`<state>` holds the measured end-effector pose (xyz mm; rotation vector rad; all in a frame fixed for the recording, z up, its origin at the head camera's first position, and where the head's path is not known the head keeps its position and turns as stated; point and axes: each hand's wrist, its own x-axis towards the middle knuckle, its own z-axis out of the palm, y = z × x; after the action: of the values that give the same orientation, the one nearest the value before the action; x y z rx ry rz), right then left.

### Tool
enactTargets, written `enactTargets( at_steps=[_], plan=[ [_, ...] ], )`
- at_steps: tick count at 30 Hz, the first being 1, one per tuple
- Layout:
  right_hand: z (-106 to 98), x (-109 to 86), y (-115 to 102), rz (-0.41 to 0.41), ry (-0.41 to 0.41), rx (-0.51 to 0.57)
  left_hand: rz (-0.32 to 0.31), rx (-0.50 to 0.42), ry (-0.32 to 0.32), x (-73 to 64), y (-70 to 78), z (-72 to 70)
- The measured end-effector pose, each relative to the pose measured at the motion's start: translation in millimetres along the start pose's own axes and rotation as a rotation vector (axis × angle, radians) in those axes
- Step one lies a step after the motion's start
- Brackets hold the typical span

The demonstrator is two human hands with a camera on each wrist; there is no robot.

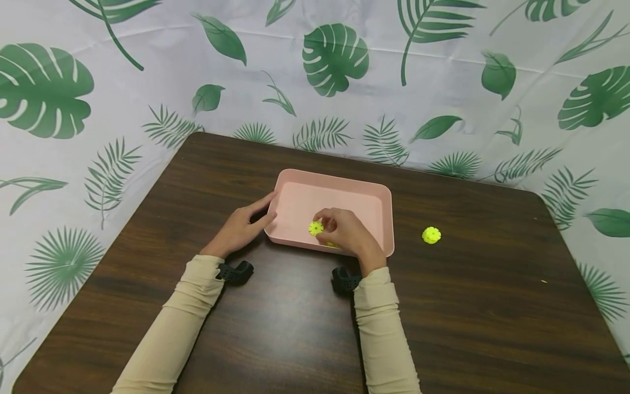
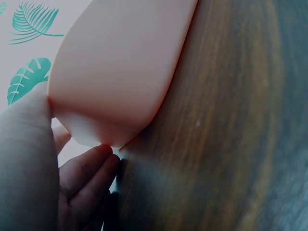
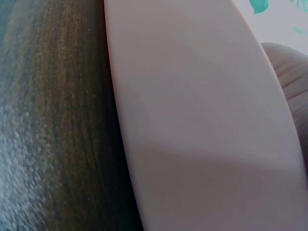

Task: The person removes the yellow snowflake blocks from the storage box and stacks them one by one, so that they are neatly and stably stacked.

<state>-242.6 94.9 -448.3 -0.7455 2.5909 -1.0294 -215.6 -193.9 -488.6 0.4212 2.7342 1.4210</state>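
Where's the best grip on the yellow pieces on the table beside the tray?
Pinch the yellow pieces by opposite scalloped edges, probably best from above: they sit low in a small cluster, with bare table around them. The right hand is nearer, but holds another piece.

In the head view, the leaf-printed backdrop [image 1: 275, 60] is lit brightly and evenly, while a pale, diffuse glare is cast on the near part of the dark table [image 1: 285, 328], and fine detail on the yellow pieces [image 1: 431, 235] is partly washed out. Both wrist views are dimmer and cooler, with the left hand [image 2: 50, 163] shaded and the wood grain softly blurred. At the right wrist, the pink tray [image 3: 202, 106] is edged by dark shadow, and a grainy, bluish sheen is caught at lower left.
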Motion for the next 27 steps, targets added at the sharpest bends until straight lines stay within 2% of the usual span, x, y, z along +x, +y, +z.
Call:
enactTargets(
  at_steps=[15,21,27],
  plan=[
    [-0.1,-2.1,0.4,0.006,0.007,0.025,-0.006,-0.006,-0.003,-1.0,1.8,-0.7],
    [-0.9,-2.0,1.0,-0.015,0.008,0.002,-0.013,-0.007,-0.01,-1.4,2.6,-0.9],
    [-7.3,-5.6,4.2,-0.02,0.065,-0.034,-0.015,-0.013,-0.008,-1.9,2.6,-1.2]
  ],
)
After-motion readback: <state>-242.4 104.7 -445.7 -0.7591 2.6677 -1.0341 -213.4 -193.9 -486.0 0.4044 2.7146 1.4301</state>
